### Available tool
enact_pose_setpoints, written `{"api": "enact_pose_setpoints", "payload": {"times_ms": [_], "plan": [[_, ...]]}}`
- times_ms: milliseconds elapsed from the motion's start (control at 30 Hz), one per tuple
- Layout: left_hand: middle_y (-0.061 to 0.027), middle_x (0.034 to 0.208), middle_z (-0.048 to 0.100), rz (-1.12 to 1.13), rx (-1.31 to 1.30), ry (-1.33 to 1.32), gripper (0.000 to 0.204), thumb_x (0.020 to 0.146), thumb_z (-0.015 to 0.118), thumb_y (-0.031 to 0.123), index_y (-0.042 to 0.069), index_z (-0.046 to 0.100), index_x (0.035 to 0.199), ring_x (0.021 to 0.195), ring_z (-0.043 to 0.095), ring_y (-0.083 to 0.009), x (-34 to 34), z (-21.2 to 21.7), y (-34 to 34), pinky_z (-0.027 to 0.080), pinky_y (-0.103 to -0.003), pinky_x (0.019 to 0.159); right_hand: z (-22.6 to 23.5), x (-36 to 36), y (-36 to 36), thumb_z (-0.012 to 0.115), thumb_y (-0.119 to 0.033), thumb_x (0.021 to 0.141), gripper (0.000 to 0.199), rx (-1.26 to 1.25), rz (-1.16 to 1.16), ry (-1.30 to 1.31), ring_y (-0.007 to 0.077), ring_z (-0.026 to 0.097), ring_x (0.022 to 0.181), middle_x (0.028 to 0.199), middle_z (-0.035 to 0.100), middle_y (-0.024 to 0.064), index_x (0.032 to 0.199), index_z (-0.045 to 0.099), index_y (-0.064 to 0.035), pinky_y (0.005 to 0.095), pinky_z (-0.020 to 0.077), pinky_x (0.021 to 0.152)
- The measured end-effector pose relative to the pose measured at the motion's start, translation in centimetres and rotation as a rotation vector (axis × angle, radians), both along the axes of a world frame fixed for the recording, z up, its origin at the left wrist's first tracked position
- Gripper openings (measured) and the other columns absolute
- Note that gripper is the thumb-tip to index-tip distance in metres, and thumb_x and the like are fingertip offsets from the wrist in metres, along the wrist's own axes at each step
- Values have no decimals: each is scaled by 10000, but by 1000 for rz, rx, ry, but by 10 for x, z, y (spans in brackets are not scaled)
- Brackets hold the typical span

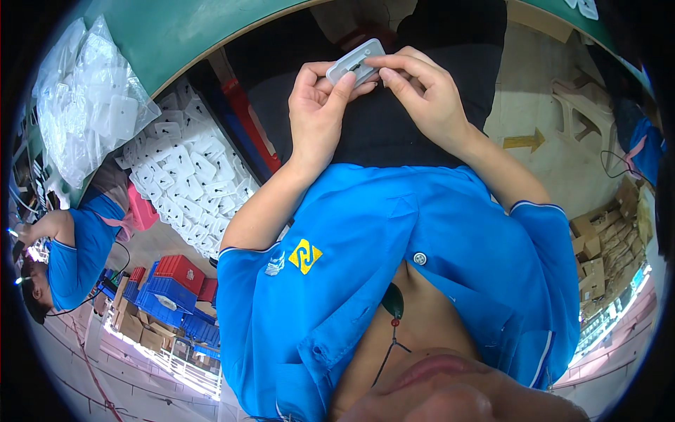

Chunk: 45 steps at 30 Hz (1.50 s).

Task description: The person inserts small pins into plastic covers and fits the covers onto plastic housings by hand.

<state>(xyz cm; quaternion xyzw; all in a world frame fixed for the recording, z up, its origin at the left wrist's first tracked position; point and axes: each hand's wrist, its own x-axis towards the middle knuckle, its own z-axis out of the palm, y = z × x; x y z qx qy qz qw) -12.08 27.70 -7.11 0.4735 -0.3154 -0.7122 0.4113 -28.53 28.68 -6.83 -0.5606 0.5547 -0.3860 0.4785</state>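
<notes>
The small rectangular part (356, 61) I pinch in my left hand (318, 109) and right hand (425, 95) looks like matt pale-grey plastic, smooth. The heaped white parts (190, 179) look the same plastic. The bag (88, 98) is clear glossy film, crinkled. My blue shirt (394, 260) is soft matt cloth.

Both forearms bare, raised together. Left hand (320, 105) curled, thumb pressing inward. Right hand (425, 91) beside it, fingertips (376, 63) pinched. Hands touching.
</notes>
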Motion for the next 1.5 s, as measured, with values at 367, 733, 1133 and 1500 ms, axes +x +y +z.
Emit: {"api": "enact_pose_setpoints", "payload": {"times_ms": [367, 733, 1133, 1500], "plan": [[-211, 998, 611, -17, -7, -6, 153, 899, 505, 28, -28, 415, 1009, 890, 643, -222, 0, -2, 1, 516, -281, 814, -9, -2, 2, 523, -97, 895, 194, 113, 78, -167, 66, 457, 683, 847, 539, 5, 1042, 626, -24, 186, 363, 589], [-221, 996, 607, -28, 12, -16, 164, 898, 508, 31, -36, 414, 1015, 891, 642, -227, -1, 0, 0, 516, -288, 818, -12, -5, -2, 526, -156, 905, 199, 390, 55, -347, 55, 445, 663, 789, 557, -13, 1032, 622, -36, 186, 376, 612], [-223, 1000, 605, -9, 13, 2, 166, 907, 497, 45, -43, 411, 1019, 896, 642, -237, -2, 0, 0, 519, -300, 821, -12, -1, 1, 555, -138, 881, 163, 221, 72, -278, 68, 485, 655, 771, 563, 4, 979, 640, -39, 196, 392, 581], [-211, 1010, 604, -6, 22, 13, 166, 901, 506, 41, -33, 419, 1021, 919, 633, -250, 1, -2, 1, 511, -318, 850, -8, 4, 1, 598, -79, 819, 134, -340, 10, 323, 131, 515, 616, 743, 538, 49, 933, 655, -34, 240, 418, 538]]}}
